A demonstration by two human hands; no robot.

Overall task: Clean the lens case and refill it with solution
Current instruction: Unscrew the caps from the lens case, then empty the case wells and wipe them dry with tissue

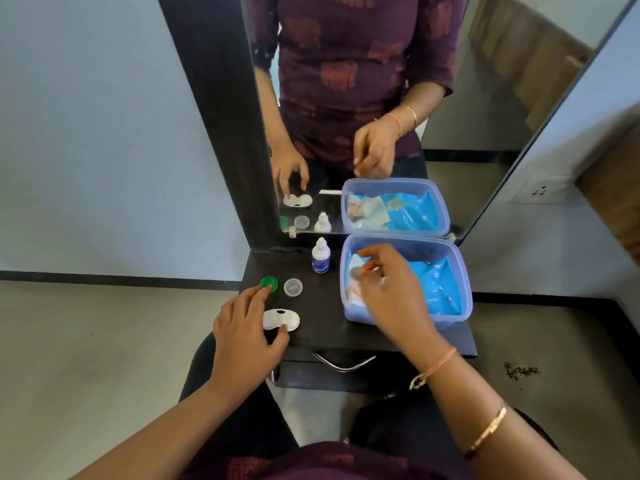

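Note:
A white lens case (281,319) lies uncapped on the small dark table (325,336). My left hand (242,337) holds it, with the thumb on its near edge and the fingers at its left end. Just behind it lie a green cap (268,283) and a clear cap (293,287). A small white solution bottle (320,259) stands upright at the back. My right hand (391,292) reaches into a blue plastic box (465,299), its fingers curled over a white packet. I cannot see whether they grip it.
The box holds several blue sachets and stands at the table's right, against a mirror (381,98) that repeats the scene. A metal drawer handle (343,363) sits below the table's front edge. Pale floor lies on both sides.

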